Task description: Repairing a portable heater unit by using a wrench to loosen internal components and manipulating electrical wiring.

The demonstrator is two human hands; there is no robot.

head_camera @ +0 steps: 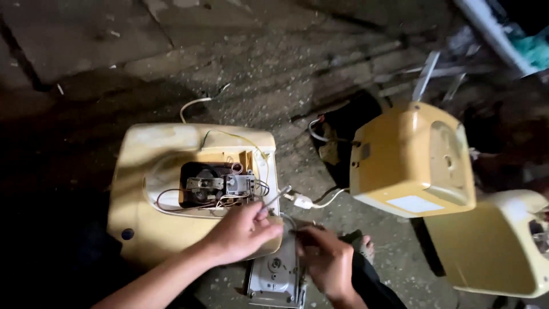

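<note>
My left hand (243,232) is closed on a thin metal tool (277,197) whose tip points toward a white wire connector (302,201). My right hand (325,256) pinches a thin wire over a grey metal plate part (275,277) lying on the ground. Both hands are at the lower right corner of a yellowed plastic appliance housing (143,171). Its open cavity shows a dark motor with wiring and a small metal switch block (217,186).
A second yellowed housing (409,160) stands to the right with a white label and metal prongs on top. A third one (494,246) lies at the lower right. White cable (194,103) trails on the rough concrete floor. A bare foot (366,247) is beside my right hand.
</note>
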